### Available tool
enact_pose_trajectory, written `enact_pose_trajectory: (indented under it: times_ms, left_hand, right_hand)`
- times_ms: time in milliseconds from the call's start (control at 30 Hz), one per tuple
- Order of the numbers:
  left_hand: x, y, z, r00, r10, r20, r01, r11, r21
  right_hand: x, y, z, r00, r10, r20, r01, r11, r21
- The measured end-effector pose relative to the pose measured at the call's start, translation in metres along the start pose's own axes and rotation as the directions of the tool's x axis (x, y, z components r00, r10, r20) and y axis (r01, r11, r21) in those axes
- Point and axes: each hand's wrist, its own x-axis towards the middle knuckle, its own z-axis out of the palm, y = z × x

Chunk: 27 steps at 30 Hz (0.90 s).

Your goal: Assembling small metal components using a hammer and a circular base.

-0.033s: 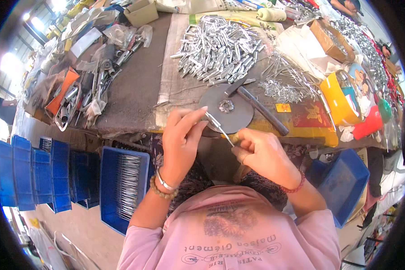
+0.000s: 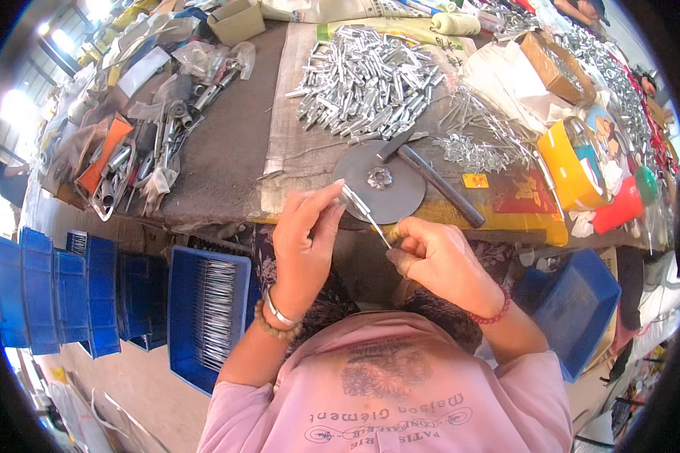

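While my right hand point(image 2: 442, 251) holds a thin metal rod point(image 2: 380, 234) between thumb and curled fingers, narrow and firm, the rod slants up and leftward, away from my body. At its far end I note a bright silver sleeve point(image 2: 357, 202), located just by the fingertips of my left hand point(image 2: 302, 234). The thumb and forefinger of that hand are near each other; whether they pinch the sleeve or merely touch it, I cannot tell. Both parts are at the near edge of the worktable point(image 2: 227, 143), and in view the sleeve overlaps the near left part of a grey disc point(image 2: 409, 194). A hammer point(image 2: 444, 189) lies with its head at the disc's far rim, handle running toward the right. Beyond the disc I record a heap of silver metal pieces point(image 2: 366, 83); to my left, a blue bin point(image 2: 183, 317) contains stacked metal rods.
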Motion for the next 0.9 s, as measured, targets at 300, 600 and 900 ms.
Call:
enact_pose_trajectory:
  times_ms: [300,600,900]
  left_hand:
    - [-0.016,0.022,-0.001,0.733,-0.597,0.326,0.669,0.547,-0.503]
    - [-0.027,0.02,-0.01,0.708,-0.651,0.275,0.635,0.415,-0.651]
    - [-0.102,-0.069,-0.117,0.568,-0.814,-0.123,0.696,0.554,-0.457]
  right_hand:
    - [-0.013,0.004,0.028,0.979,0.185,0.088,-0.205,0.881,0.426]
    - [-0.011,0.002,0.057,0.982,0.12,0.144,-0.169,0.901,0.399]
    - [-0.003,0.02,0.046,0.999,0.044,-0.025,-0.028,0.887,0.461]
